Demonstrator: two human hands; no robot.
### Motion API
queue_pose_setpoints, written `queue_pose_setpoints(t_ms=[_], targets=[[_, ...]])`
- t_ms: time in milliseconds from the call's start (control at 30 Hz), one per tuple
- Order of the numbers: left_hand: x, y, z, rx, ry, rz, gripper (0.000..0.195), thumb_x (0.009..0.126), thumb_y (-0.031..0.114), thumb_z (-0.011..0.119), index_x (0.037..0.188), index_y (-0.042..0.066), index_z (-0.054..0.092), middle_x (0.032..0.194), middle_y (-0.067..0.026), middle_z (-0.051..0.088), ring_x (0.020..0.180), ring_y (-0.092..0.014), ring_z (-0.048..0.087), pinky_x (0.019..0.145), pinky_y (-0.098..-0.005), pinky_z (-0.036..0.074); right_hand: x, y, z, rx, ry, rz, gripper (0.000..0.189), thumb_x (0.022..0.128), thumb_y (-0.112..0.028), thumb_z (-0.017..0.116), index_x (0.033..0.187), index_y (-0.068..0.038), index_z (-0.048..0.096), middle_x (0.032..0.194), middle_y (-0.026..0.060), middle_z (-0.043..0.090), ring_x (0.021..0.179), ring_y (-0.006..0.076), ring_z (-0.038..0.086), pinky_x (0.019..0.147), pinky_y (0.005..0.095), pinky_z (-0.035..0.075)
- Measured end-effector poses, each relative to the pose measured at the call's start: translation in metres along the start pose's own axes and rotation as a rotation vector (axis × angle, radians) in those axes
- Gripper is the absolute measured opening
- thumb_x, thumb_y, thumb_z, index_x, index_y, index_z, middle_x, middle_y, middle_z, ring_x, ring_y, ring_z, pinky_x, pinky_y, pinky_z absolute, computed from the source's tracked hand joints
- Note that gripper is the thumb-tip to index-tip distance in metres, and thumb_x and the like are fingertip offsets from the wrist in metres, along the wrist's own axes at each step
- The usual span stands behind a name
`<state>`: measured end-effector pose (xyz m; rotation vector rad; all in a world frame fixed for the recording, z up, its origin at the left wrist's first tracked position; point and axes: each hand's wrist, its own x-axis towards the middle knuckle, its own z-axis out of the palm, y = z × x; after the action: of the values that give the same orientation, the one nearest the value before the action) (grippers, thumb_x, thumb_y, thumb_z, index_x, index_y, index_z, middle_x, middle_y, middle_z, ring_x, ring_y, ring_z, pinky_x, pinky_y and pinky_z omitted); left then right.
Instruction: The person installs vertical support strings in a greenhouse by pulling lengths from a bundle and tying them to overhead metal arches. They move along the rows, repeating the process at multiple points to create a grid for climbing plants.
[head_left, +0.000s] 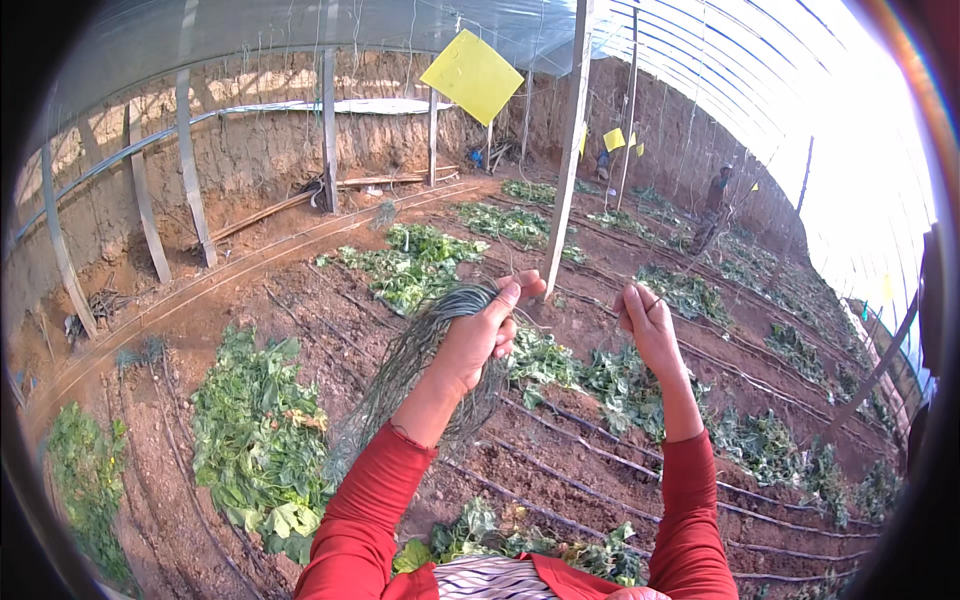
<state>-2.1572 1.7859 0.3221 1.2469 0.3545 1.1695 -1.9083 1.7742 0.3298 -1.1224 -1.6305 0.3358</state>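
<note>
My left hand (480, 330) is closed around a thick bundle of thin grey-green twine (420, 352). The looped top of the bundle bends over beside the thumb, and its long loose strands hang down behind my left forearm. Level with it on the right, my right hand (646, 319) is raised with thumb and fingers pinched together. A thin strand, hard to make out, shows at those fingertips. Between the two hands, and farther off, the foot of a pale post (566, 172) meets the soil.
Heaps of cut leafy vines (259, 435) lie between rows of drip hoses (555, 427) on bare soil. A yellow sticky trap (472, 77) hangs ahead. Posts (330, 127) line the earthen wall (262, 135). A person (716, 191) is at the far right under the plastic roof.
</note>
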Motion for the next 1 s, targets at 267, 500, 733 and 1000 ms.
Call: queue_pose_setpoints(t_ms=[267,500,733,1000], targets=[[0.079,0.008,0.122,0.312,-0.434,-0.129,0.029,0.096,0.024,0.038,0.114,0.006,0.054,0.104,-0.0037,0.061,0.045,-0.002,0.028,0.041,-0.0177,0.03,-0.03,-0.005,-0.018,-0.602,-0.128,-0.275,0.023,0.09,-0.02,0.046,0.079,-0.002,0.056,0.058,0.0184,0.056,0.057,0.0372,0.057,0.052,0.046,0.044],[0.067,-0.019,0.147,0.164,-0.469,-0.024,0.025,0.096,0.024,0.04,0.097,0.004,0.056,0.064,0.0053,0.039,0.048,-0.002,0.029,0.044,-0.0179,0.028,-0.039,-0.017,-0.048,-0.936,-0.372,-0.207,0.013,0.07,-0.013,0.055,0.064,0.0,0.056,0.056,0.0175,0.056,0.052,0.0348,0.057,0.051,0.0442,0.045],[0.042,-0.026,0.138,0.342,-0.283,0.016,0.024,0.096,0.023,0.042,0.082,0.006,0.052,0.056,0.0075,0.03,0.046,-0.002,0.024,0.042,-0.0194,0.023,0.011,-0.106,-0.197,-0.118,0.039,-0.457,0.04,0.088,-0.027,0.055,0.122,-0.006,0.051,0.088,0.0088,0.063,0.076,0.0105,0.059,0.064,0.0255,0.049],[0.007,-0.031,0.135,0.444,-0.285,0.007,0.024,0.097,0.025,0.04,0.083,0.008,0.051,0.057,0.0084,0.027,0.048,-0.002,0.023,0.044,-0.0187,0.021,0.16,-0.198,-0.295,-0.175,0.864,-0.314,0.048,0.09,-0.022,0.048,0.133,-0.004,0.037,0.088,0.0081,0.066,0.061,0.0126,0.062,0.054,0.0257,0.051]])
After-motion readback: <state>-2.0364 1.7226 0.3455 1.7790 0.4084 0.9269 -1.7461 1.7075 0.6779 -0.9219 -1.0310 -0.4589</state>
